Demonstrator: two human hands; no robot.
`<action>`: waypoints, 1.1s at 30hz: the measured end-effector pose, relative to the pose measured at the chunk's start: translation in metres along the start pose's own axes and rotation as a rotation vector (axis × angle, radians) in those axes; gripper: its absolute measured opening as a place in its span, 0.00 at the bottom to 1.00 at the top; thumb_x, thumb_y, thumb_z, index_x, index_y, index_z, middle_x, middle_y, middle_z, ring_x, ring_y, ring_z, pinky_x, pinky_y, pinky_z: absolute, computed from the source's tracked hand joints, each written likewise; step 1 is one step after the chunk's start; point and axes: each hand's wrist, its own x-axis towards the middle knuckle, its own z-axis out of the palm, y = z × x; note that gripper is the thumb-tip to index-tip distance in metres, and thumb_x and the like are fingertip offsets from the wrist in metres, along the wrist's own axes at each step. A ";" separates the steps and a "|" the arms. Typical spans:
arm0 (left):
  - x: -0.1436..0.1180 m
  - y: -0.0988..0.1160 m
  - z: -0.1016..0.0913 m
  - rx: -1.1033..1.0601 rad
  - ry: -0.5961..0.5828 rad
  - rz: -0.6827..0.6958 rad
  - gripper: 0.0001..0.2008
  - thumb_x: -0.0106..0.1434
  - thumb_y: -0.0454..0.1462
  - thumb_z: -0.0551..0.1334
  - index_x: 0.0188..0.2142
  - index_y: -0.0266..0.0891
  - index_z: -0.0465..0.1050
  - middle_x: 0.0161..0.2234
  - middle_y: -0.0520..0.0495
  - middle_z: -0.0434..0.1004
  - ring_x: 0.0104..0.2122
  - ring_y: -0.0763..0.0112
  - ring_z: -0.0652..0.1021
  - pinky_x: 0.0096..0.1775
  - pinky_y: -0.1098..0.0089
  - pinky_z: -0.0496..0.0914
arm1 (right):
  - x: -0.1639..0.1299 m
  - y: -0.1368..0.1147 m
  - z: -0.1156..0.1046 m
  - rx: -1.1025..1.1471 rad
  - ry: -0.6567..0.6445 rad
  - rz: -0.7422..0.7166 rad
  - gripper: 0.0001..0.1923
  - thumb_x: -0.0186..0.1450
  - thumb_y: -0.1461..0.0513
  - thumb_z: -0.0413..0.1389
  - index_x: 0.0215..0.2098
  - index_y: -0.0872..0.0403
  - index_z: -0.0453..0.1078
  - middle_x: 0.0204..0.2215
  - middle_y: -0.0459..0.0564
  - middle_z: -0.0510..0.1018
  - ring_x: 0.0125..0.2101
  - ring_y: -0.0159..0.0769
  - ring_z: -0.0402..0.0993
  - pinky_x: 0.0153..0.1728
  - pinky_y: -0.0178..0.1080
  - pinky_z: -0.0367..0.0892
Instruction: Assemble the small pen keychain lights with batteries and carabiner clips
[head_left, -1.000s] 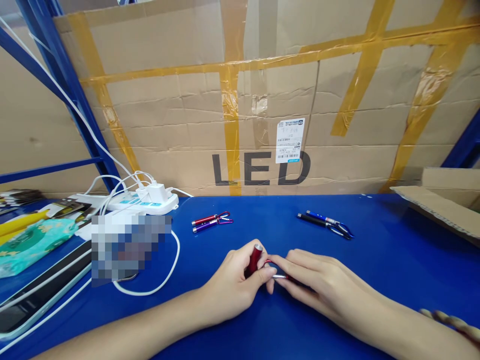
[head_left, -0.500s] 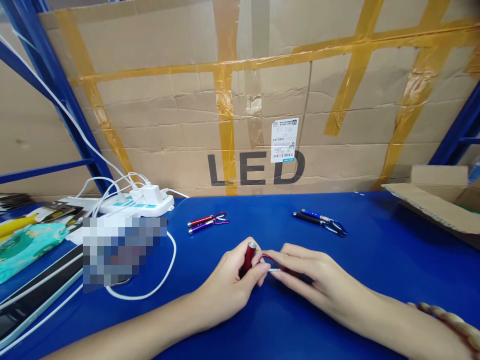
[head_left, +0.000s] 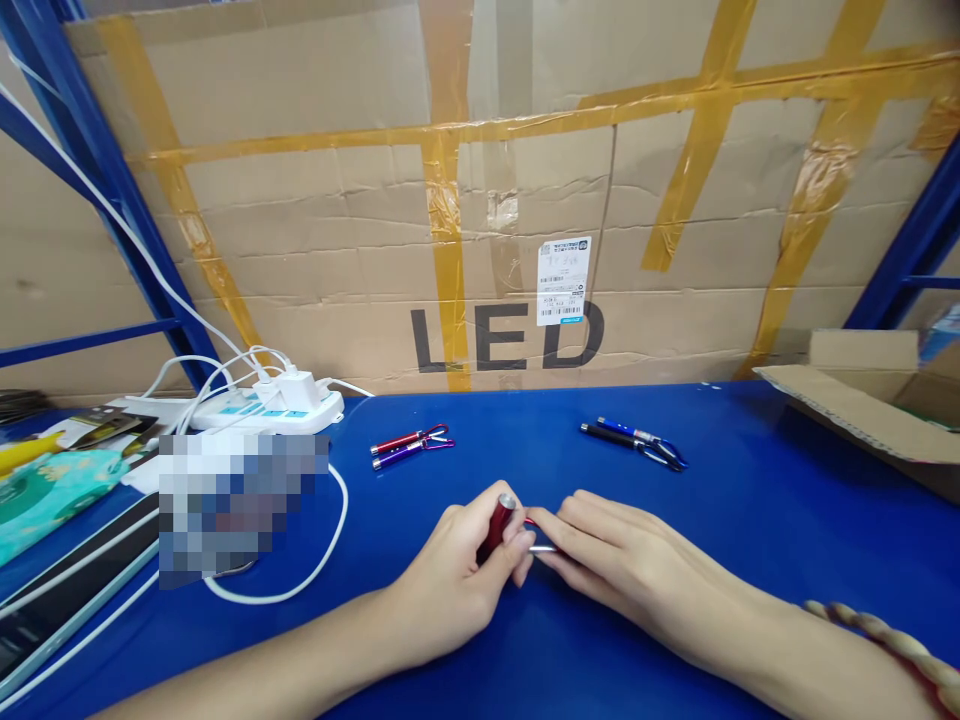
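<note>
My left hand (head_left: 459, 575) grips a small red pen-shaped flashlight (head_left: 498, 523), its silver tip pointing up and away from me. My right hand (head_left: 609, 555) pinches the thin metal clip (head_left: 541, 548) at the flashlight's near end, fingertips meeting my left thumb. Both hands rest low over the blue table (head_left: 750, 520). Farther back lie a red and a purple flashlight (head_left: 409, 445) side by side, and to the right a black and a blue one (head_left: 631, 443).
A big taped cardboard box marked LED (head_left: 510, 200) stands along the table's back. A white power strip (head_left: 262, 405) with chargers and a looping white cable (head_left: 315, 560) sits at left, beside a teal packet (head_left: 45, 495). An open carton (head_left: 877, 405) is at right.
The view has shifted slightly, so everything sits a little further left. My hands stay together on the red flashlight, with only small finger movements at the clip.
</note>
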 end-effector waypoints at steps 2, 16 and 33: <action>0.000 -0.001 0.000 0.000 0.001 0.001 0.12 0.66 0.37 0.49 0.26 0.41 0.50 0.20 0.56 0.61 0.22 0.75 0.64 0.27 0.74 0.58 | 0.000 0.000 0.000 0.002 0.005 0.000 0.19 0.71 0.61 0.37 0.38 0.59 0.69 0.25 0.49 0.71 0.24 0.32 0.67 0.26 0.33 0.65; -0.001 0.001 0.001 -0.072 0.038 -0.031 0.11 0.67 0.41 0.48 0.28 0.41 0.51 0.23 0.57 0.60 0.19 0.78 0.65 0.26 0.74 0.61 | -0.005 0.006 0.005 0.312 0.076 0.209 0.13 0.69 0.61 0.44 0.37 0.55 0.69 0.25 0.47 0.69 0.25 0.30 0.65 0.27 0.32 0.63; 0.003 0.002 0.005 -0.122 0.126 -0.152 0.16 0.56 0.36 0.62 0.25 0.42 0.50 0.15 0.63 0.59 0.13 0.80 0.63 0.20 0.77 0.58 | -0.001 0.003 0.009 0.363 0.075 0.217 0.11 0.69 0.62 0.44 0.42 0.54 0.68 0.28 0.47 0.69 0.28 0.29 0.66 0.29 0.31 0.65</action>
